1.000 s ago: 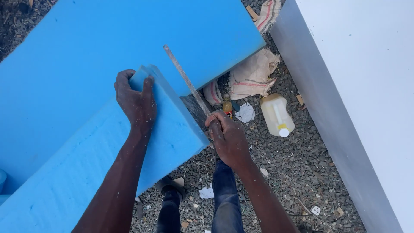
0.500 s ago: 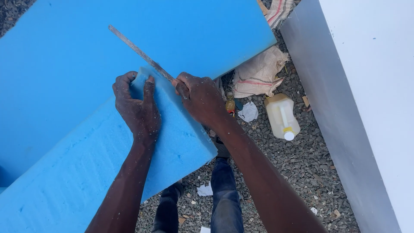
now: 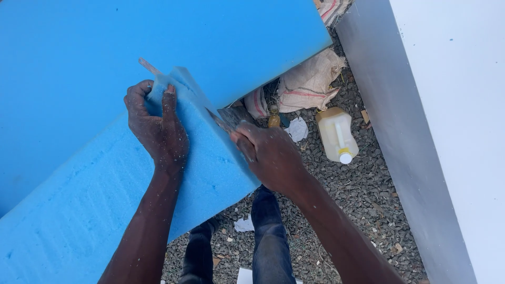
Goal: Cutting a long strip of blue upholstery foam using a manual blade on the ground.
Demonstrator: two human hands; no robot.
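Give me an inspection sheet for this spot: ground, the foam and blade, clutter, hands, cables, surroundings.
Surface: grey gravel ground, littered with small scraps.
Job's things: thick blue foam block lying over a larger blue foam sheet; long thin blade sunk into the block's end, its tip showing at the far top corner.
Clutter: pale plastic jug with white cap, woven sacks, crumpled paper scraps, a small yellowish bottle.
Hands: left hand presses on the block's upper corner; right hand closed on the blade's handle end.
Cables: nothing seen.
Surroundings: white slab with a grey side at right; the person's jeans-clad legs below.
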